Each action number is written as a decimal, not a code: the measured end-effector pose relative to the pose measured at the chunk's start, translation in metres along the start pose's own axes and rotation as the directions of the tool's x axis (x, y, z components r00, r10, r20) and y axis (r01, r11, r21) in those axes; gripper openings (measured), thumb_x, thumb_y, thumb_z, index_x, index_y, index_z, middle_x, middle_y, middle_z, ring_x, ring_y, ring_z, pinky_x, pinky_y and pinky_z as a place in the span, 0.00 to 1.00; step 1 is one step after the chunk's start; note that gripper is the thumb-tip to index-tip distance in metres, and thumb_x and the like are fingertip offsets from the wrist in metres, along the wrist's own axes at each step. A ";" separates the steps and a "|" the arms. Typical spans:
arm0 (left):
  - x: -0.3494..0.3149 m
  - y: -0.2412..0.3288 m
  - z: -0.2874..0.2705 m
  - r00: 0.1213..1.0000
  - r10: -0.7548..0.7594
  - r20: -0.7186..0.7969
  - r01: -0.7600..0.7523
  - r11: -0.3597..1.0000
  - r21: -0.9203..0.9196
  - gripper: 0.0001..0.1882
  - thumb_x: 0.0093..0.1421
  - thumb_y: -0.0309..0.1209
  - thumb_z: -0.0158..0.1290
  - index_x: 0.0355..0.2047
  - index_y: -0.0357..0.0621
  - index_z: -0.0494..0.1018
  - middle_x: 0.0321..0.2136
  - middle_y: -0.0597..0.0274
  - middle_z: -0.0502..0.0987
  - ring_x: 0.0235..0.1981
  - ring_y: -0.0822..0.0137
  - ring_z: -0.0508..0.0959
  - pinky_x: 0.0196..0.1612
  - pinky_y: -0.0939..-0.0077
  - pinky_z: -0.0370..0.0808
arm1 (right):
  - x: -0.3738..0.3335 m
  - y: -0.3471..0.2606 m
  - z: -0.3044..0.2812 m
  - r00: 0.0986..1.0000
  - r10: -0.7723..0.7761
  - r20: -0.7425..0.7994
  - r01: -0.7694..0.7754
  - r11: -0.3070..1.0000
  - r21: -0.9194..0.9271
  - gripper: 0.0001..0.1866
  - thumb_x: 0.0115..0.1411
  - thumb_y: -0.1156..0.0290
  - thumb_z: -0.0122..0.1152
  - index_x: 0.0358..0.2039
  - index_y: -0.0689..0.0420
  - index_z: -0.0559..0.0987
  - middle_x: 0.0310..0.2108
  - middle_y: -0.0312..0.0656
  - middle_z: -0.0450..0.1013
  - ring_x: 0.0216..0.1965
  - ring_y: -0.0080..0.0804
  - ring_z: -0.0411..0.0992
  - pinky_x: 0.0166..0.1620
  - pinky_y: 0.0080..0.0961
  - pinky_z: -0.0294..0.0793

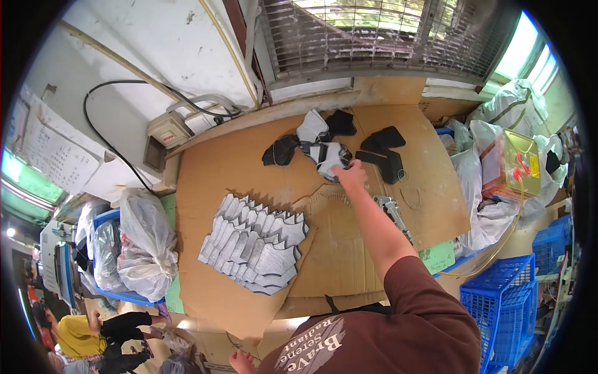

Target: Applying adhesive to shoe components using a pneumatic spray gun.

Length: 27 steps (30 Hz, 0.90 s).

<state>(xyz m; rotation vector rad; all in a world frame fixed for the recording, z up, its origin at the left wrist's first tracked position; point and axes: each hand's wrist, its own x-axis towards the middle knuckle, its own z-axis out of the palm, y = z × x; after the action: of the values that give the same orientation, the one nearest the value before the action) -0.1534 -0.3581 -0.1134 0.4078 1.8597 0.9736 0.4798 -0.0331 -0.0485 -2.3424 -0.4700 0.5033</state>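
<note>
While the left hand (242,361) hangs low, its fingers' hold unclear, grey pieces (252,249) lie in rows on the surface (202,181).
Beyond, the right hand (354,176) touches a grey-and-black piece (332,156), its fingers' grip indiscernible; black pieces (389,138) flank it before a meshed window (374,40).

A workshop: cardboard-covered worktable (202,174), grey cut pieces (254,246), blue crates (507,311).

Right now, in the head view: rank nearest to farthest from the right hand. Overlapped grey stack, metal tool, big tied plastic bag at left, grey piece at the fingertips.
From the right hand:
1. Grey piece, at its fingertips.
2. Metal tool, right, beside the forearm.
3. Grey stack, left on the cardboard.
4. Plastic bag, far left.
</note>
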 end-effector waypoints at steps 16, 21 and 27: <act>-0.093 -0.019 0.054 0.995 -0.002 -0.096 0.031 0.954 0.297 0.22 0.53 0.24 0.48 0.48 0.34 0.55 0.35 0.51 0.67 0.30 0.65 0.73 0.28 0.73 0.72 | 0.066 -0.004 0.019 0.901 -0.095 0.423 0.037 0.989 0.142 0.63 0.28 0.61 0.72 0.58 0.70 0.41 0.49 0.57 0.63 0.50 0.41 0.64 0.50 0.28 0.65; -0.112 0.010 0.094 0.979 0.197 0.045 -0.198 0.891 0.409 0.18 0.54 0.24 0.48 0.44 0.32 0.59 0.30 0.55 0.70 0.26 0.67 0.73 0.27 0.77 0.71 | 0.023 -0.007 -0.026 0.915 -0.127 0.382 -0.047 0.909 0.413 0.52 0.30 0.70 0.71 0.55 0.67 0.52 0.45 0.55 0.64 0.40 0.41 0.69 0.40 0.33 0.71; -0.139 0.110 0.211 0.728 0.529 0.436 -0.677 0.654 0.337 0.05 0.53 0.22 0.49 0.31 0.34 0.70 0.24 0.56 0.73 0.25 0.67 0.74 0.30 0.76 0.71 | -0.046 0.062 -0.071 0.570 -0.443 0.692 -0.693 0.192 0.695 0.23 0.49 0.67 0.59 0.47 0.56 0.67 0.43 0.38 0.70 0.44 0.34 0.69 0.49 0.35 0.66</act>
<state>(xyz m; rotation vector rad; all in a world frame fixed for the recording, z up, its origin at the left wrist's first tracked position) 0.0819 -0.2836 0.0086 1.4982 1.6726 0.7895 0.4858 -0.1365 -0.0315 -0.6263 -0.1274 1.5202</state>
